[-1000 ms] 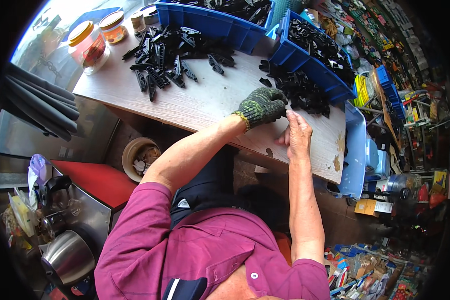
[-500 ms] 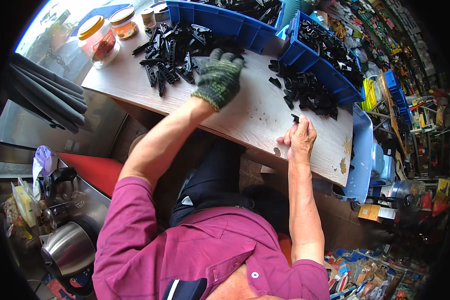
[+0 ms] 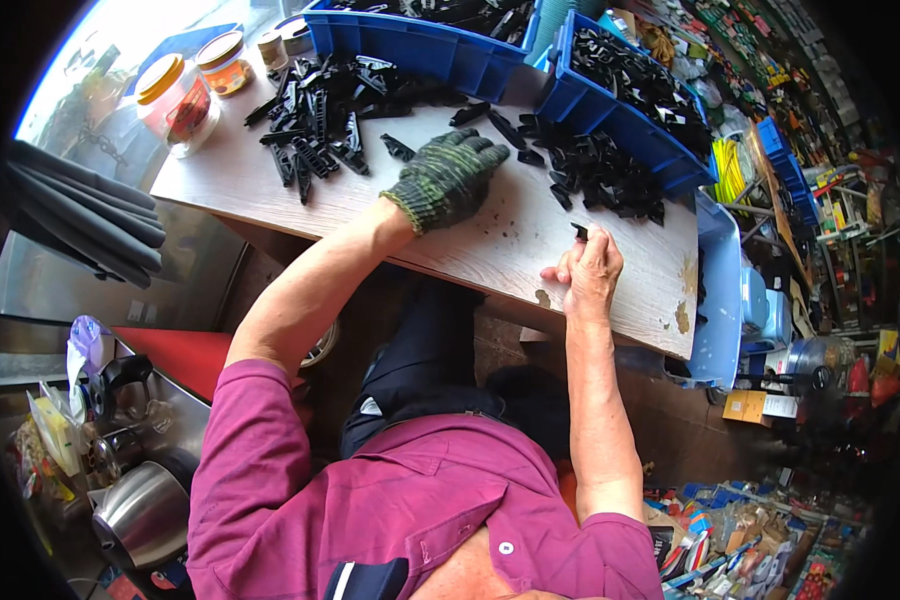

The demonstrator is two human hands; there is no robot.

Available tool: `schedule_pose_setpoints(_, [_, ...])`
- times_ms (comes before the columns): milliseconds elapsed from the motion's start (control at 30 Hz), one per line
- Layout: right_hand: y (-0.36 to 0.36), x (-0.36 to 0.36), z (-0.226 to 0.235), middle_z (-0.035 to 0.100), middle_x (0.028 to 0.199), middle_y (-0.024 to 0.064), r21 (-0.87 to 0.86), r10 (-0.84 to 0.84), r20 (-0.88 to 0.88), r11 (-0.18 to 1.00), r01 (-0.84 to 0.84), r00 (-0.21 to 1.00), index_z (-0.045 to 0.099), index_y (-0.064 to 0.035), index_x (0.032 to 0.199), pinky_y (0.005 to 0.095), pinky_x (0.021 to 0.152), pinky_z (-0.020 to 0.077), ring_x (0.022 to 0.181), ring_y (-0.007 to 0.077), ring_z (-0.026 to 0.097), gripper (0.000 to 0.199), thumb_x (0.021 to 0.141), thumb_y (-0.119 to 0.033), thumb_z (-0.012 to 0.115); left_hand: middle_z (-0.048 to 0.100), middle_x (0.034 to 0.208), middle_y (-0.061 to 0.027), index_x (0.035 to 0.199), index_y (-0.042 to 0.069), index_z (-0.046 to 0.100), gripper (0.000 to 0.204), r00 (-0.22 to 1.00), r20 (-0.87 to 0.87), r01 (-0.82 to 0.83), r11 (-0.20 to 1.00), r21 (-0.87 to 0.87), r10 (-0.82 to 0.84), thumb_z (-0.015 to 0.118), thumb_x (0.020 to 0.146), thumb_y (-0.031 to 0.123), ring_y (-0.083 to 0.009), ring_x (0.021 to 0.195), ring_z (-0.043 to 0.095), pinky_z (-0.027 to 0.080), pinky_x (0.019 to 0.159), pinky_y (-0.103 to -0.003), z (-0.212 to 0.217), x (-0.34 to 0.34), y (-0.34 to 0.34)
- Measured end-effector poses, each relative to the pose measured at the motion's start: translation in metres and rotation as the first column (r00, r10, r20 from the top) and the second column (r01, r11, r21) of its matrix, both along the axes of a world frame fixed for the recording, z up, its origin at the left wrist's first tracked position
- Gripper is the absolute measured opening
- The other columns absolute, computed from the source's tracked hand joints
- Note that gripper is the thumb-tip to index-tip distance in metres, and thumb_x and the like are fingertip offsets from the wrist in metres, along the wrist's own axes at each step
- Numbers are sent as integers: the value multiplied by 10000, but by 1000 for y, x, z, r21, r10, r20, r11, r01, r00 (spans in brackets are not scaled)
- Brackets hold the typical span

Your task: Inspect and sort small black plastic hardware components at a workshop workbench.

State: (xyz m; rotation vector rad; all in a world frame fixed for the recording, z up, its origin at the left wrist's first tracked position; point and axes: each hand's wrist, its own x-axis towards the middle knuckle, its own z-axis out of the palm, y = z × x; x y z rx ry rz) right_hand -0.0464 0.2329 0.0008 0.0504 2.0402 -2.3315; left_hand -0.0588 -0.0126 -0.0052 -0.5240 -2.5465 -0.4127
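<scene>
My left hand (image 3: 450,180), in a green and black knitted glove, is over the middle of the table, palm down with its fingers stretched out. It lies just below a long black plastic piece (image 3: 506,129); I see nothing held in it, though its underside is hidden. My right hand (image 3: 595,268) is bare and pinches a small black plastic part (image 3: 579,231) between thumb and forefinger. A heap of long ribbed black pieces (image 3: 315,115) lies to the left of the glove. Beyond my right hand sits a pile of smaller black parts (image 3: 605,175).
Two blue bins (image 3: 420,43) (image 3: 620,115) of black parts stand along the table's far edge. Lidded jars (image 3: 175,110) are at the far left. A light-blue tub (image 3: 720,300) adjoins the table's right end. A metal kettle (image 3: 142,512) stands lower left.
My gloved left hand has moved from the left heap toward the right and nearer to me. Some long black pieces now lie apart between the heaps. My right hand keeps its pinch.
</scene>
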Motion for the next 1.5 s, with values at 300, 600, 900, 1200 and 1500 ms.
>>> schedule_pose_setpoints(300, [-1, -1, 3, 281, 479, -36, -19, 10, -25, 1000, -11, 1000, 441, -117, 741, 347, 379, 511, 370, 107, 354, 334, 997, -326, 491, 659, 1094, -136, 1047, 130, 691, 199, 981, 62, -177, 981, -75, 182, 671, 857, 184, -365, 1124, 575, 475, 938, -491, 7, -1, -20])
schedule_pose_setpoints(600, [0, 1, 6, 250, 483, -30, -64, -84, 36, 994, 86, 996, 390, -121, 653, 374, 398, 523, 378, 126, 330, 445, 977, -409, 485, 699, 990, -151, 1133, 17, 644, 240, 910, 177, 42, 508, 860, -375, 689, 928, 132, -277, 910, 702, 547, 805, -368, 3, 38, 65])
schedule_pose_setpoints(900, [-1, 4, 7, 395, 491, 19, -49, -87, 43, 995, 89, 995, 519, -76, 810, 332, 354, 464, 365, 144, 396, 326, 984, -344, 455, 697, 1059, -164, 1189, 30, 656, 271, 950, 175, 69, 725, 685, -257, 624, 968, 183, -353, 1025, 656, 538, 858, -392, -14, 33, 96])
schedule_pose_setpoints(1200, [9, 4, -1, 402, 623, -33, 211, -112, -316, 960, 184, 942, 434, -70, 699, 263, 508, 327, 566, 63, 368, 302, 982, -157, 493, 652, 1077, -184, 1265, 28, 570, 300, 975, 194, -115, 502, 857, -108, 530, 1006, 175, -370, 909, 644, 515, 767, -431, -10, 36, 151])
schedule_pose_setpoints(1500, [13, 5, 0, 419, 631, -49, 187, -85, -284, 972, 142, 955, 441, -83, 689, 252, 529, 335, 581, 54, 380, 297, 966, -158, 519, 623, 1083, -194, 1247, 31, 569, 285, 960, 222, -110, 498, 860, -171, 521, 1006, 175, -346, 930, 646, 516, 770, -429, -11, 41, 150])
